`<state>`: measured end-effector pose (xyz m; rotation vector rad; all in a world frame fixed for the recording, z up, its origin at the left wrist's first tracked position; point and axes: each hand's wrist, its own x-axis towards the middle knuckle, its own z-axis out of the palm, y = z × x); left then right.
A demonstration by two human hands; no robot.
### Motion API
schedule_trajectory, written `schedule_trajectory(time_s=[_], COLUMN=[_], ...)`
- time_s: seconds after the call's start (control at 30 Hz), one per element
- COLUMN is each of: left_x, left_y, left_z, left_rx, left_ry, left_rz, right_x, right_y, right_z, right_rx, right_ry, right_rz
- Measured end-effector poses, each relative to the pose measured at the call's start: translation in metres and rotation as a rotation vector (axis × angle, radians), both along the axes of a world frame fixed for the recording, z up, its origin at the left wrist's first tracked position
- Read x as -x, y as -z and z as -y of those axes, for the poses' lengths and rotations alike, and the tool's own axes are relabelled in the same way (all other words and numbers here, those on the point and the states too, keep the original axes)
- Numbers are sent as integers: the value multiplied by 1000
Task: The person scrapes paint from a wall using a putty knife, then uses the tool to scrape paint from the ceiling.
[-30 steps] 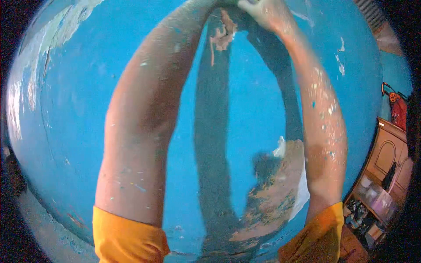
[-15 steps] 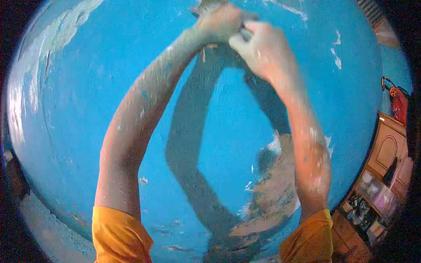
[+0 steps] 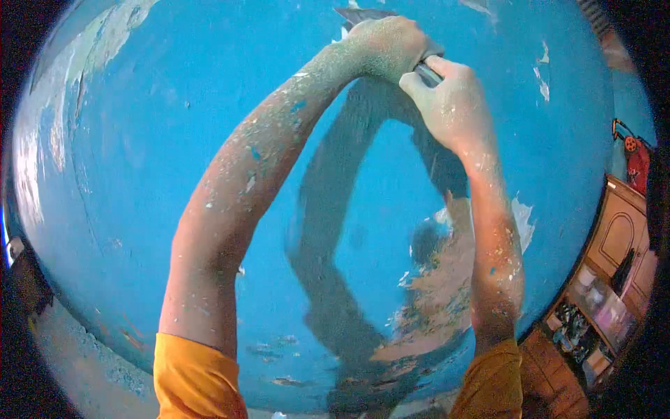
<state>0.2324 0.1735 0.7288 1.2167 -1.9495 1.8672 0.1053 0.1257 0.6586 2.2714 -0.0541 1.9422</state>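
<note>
Both hands are up against a blue painted wall [image 3: 391,188], gripping a scraper [image 3: 364,14]. Its flat metal blade shows beyond my left hand [image 3: 392,47], which is closed around the tool near the blade. My right hand [image 3: 452,98] is closed on the handle end, where a short grey-green piece shows between thumb and fingers. The blade lies close to the wall; whether its edge touches is hard to see. Paint flakes and dust cover both forearms.
Paint has come off in a brown patch [image 3: 436,307] low on the wall and in a pale strip [image 3: 105,49] at upper left. At right stand a wooden cabinet [image 3: 618,227], cluttered shelves [image 3: 572,328] and a red object [image 3: 636,167]. Debris [image 3: 98,363] lies on the floor at lower left.
Both hands and the scraper have shifted right and slightly down across the wall. The grip stays the same, and the blade now shows more clearly.
</note>
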Motion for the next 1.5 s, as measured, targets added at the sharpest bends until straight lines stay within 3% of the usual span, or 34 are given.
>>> schedule_trajectory(time_s=[0.17, 0.33, 0.4, 0.47, 0.5, 0.53, 0.63, 0.67, 0.77, 0.87, 0.93, 1.13, 1.2, 1.27, 1.37, 1.5], left_x=[23, 26, 20, 25, 18, 9, 16, 2, -5, -8, 8, 5, 2, -5, -5, -16], left_y=[-25, 35, 19, -7, -24, -37, 11, 28, 27, -18, -35, 55, 47, 28, 6, 24], left_z=[-5, 11, 15, 9, 24, 38, 18, 32, 20, 8, 1, -16, -23, -21, -16, -18], left_rx=[-37, -88, -67, -114, -18, 0, -128, -27, -47, 44, 23, 11, 41, 1, 116, 104], left_ry=[-45, -24, 9, -145, -6, -3, 193, 307, 277, 63, -163, -24, -20, -168, -106, -39], left_rz=[67, 56, 57, 60, 91, 97, 47, 109, 52, -52, -80, -125, -143, -129, -26, -12], right_x=[10, 24, 20, 16, 14, 14, 25, 24, 11, -5, 9, 15, 8, -4, -5, -12], right_y=[-26, 30, 22, 1, -12, -23, 20, 31, 27, -31, -35, 38, 30, 16, 1, 14], right_z=[8, 15, 16, 27, 31, 31, 2, -2, 1, 17, 4, -15, -18, -12, -5, -20], right_rx=[-51, -110, -55, -14, -4, 17, -20, -22, -16, 148, 92, -10, -41, 0, 40, 12], right_ry=[-45, -56, -92, -44, -37, -37, 48, 82, 80, 33, -14, -52, -45, -81, -58, -115], right_rz=[-17, -71, -59, -82, -23, 38, -46, -64, -49, -74, -124, -138, -131, -145, -51, -47])
